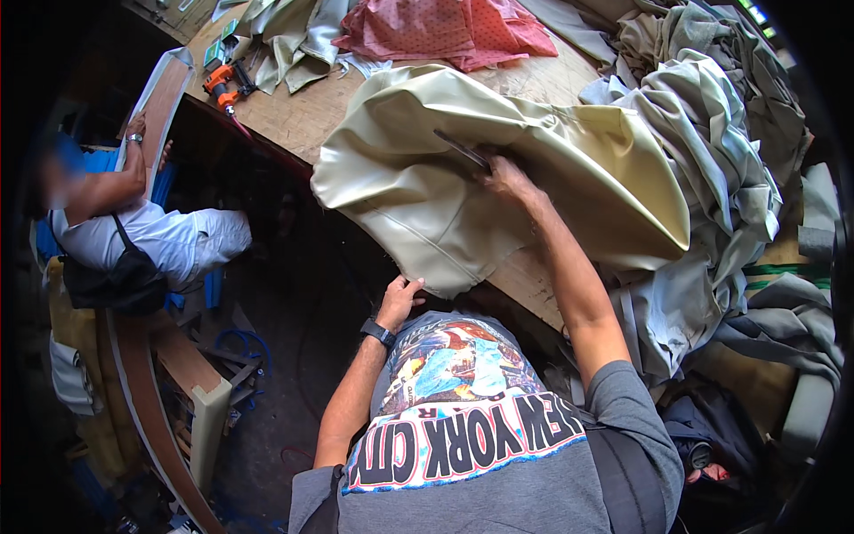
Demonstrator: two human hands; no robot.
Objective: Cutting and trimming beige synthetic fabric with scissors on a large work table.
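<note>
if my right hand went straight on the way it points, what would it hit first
Probably the cream sheet's raised folds, up and left past the dark scissors in your right hand; depth is hard to judge.

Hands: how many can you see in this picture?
4: the wearer's left hand at the lower edge of the cream sheet; the right hand holding dark scissors; the co-worker's upper hand and lower hand at the long brown panel. Others may be hidden.
</note>
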